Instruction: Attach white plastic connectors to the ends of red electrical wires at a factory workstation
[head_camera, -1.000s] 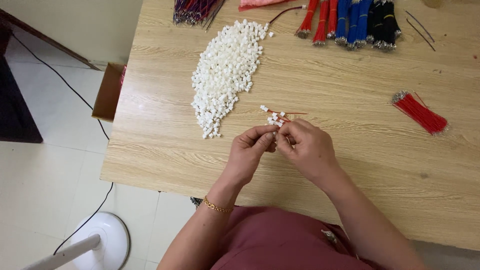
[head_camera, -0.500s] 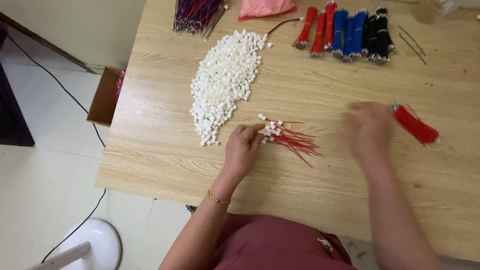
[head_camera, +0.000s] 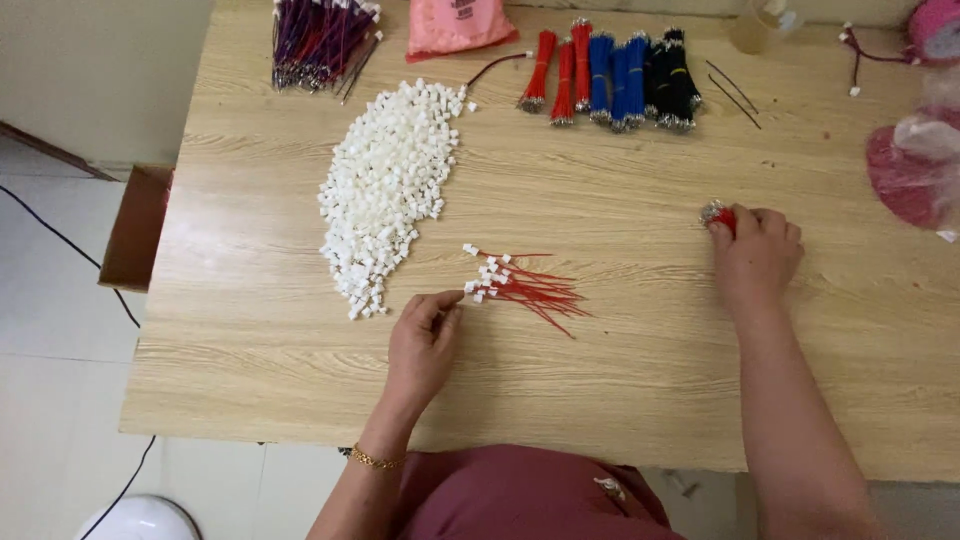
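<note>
My left hand (head_camera: 424, 338) rests on the wooden table (head_camera: 600, 380), fingers curled, just left of a small heap of red wires with white connectors (head_camera: 520, 284). It appears to hold nothing. A large pile of white plastic connectors (head_camera: 390, 185) lies above and left of it. My right hand (head_camera: 755, 252) is out to the right, closed over a bundle of red wires (head_camera: 720, 215) whose metal tips stick out at the upper left of the hand.
Bundles of red, blue and black wires (head_camera: 615, 75) lie at the table's far edge, with purple wires (head_camera: 320, 40) and a pink bag (head_camera: 455, 25) to their left. Pink bags (head_camera: 915, 165) sit at the right edge. A cardboard box (head_camera: 135, 225) stands on the floor at left.
My hands were together over the finished wires a second ago. The right hand has since reached right and closed on the red wire bundle; the left stayed by the heap.
</note>
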